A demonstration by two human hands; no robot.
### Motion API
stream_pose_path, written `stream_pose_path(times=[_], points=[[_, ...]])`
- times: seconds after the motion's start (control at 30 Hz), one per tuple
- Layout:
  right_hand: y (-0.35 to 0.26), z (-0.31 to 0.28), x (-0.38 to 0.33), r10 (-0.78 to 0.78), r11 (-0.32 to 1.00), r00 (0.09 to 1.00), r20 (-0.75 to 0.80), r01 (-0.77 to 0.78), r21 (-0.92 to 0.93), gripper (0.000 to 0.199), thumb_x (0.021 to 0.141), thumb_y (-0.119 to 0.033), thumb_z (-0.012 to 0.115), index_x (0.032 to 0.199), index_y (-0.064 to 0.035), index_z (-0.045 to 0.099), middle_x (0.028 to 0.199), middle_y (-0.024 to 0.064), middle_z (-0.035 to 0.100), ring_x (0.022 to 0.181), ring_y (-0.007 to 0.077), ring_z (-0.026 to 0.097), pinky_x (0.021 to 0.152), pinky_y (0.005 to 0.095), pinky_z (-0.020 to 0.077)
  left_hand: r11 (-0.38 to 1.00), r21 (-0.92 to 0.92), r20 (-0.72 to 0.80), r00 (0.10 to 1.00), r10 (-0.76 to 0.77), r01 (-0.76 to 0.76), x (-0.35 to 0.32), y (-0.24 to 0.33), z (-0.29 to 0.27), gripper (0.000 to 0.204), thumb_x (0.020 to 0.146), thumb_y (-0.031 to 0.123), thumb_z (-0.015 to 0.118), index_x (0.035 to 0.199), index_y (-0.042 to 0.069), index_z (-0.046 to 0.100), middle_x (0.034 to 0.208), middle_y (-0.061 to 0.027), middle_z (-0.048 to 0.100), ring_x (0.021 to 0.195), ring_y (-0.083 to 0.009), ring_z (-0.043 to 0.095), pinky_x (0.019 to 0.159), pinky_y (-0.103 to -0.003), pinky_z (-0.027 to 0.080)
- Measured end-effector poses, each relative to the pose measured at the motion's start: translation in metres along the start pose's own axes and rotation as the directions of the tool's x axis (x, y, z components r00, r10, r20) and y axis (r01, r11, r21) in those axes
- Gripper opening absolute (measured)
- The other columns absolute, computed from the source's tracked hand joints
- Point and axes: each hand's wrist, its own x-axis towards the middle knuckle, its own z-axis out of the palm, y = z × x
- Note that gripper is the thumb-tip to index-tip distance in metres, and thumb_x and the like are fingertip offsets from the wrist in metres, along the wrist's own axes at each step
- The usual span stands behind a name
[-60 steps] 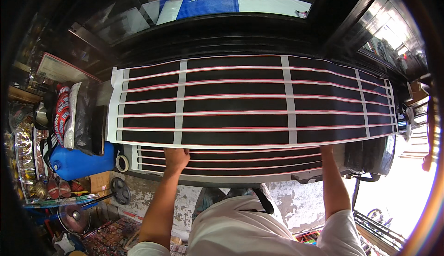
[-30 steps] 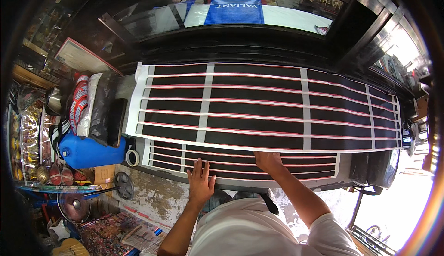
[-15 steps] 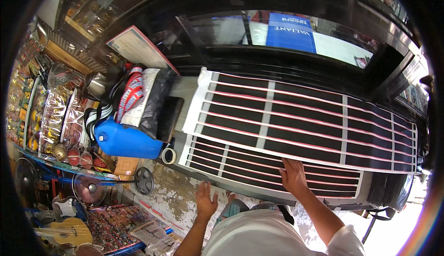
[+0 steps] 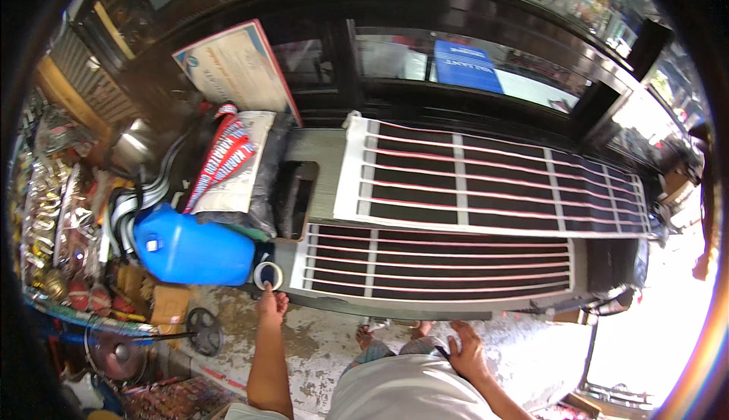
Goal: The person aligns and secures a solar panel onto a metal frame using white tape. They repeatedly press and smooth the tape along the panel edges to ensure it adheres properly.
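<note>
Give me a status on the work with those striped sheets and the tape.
Done: two black sheets with pale stripes lie flat on the counter, the upper sheet overlapping the lower sheet. In hand: the left hand touches the tape roll at the counter's edge by the blue jug; the right hand hangs free. Left: no tape shows on the sheets yet.
</note>
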Motion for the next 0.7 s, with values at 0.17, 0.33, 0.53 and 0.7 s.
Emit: stream_pose_path(times=[0.17, 0.33, 0.53, 0.7], points=[[-0.016, 0.016, -0.045, 0.030, 1.000, 0.999, -0.017, -0.030, 0.008, 0.031, 0.095, -0.007, 0.071, 0.124, 0.0030, 0.070, 0.122, 0.0268, 0.074, 0.113, 0.0471, 0.072, 0.100, 0.0519, 0.0588, 1.000, -0.006, 0.070, 0.997, 0.030, -0.029, 0.006, -0.012, 0.008, 0.031, 0.105, 0.027, 0.063, 0.088, 0.001, 0.069, 0.073, -0.0090, 0.072, 0.058, -0.0197, 0.069, 0.047, -0.029, 0.054], [-0.032, 0.017, -0.060, 0.226, 0.972, 0.974, -0.025, -0.224, 0.065, 0.029, 0.098, -0.010, 0.073, 0.124, 0.0014, 0.074, 0.121, 0.0264, 0.075, 0.111, 0.0465, 0.073, 0.097, 0.0492, 0.0598, 0.979, -0.137, 0.090, 0.983, 0.162, -0.149, -0.032, -0.015, -0.006, 0.020, 0.105, 0.023, 0.067, 0.100, 0.004, 0.072, 0.087, -0.0077, 0.077, 0.074, -0.0164, 0.074, 0.063, -0.028, 0.060], [-0.013, 0.023, -0.043, 0.219, 0.948, 0.965, 0.147, -0.245, 0.200, 0.027, 0.099, -0.012, 0.075, 0.125, -0.0011, 0.075, 0.109, 0.0217, 0.078, 0.097, 0.0340, 0.078, 0.089, 0.0421, 0.0616, 0.917, 0.029, 0.321, 0.872, 0.369, -0.398, -0.185, -0.029, 0.016, 0.011, 0.106, 0.014, 0.071, 0.111, 0.005, 0.070, 0.104, -0.0082, 0.079, 0.088, -0.0147, 0.076, 0.079, -0.027, 0.059], [0.007, 0.020, -0.005, 0.073, 0.857, 0.908, 0.412, -0.268, 0.439, 0.037, 0.102, -0.023, 0.082, 0.132, -0.0042, 0.073, 0.102, 0.0104, 0.080, 0.089, 0.0156, 0.073, 0.087, 0.0348, 0.0603, 0.792, 0.081, 0.710, 0.592, 0.380, -0.605, -0.287, -0.084, 0.054, 0.017, 0.100, 0.009, 0.080, 0.115, 0.001, 0.076, 0.109, -0.0076, 0.079, 0.101, -0.0149, 0.072, 0.092, -0.031, 0.057]])
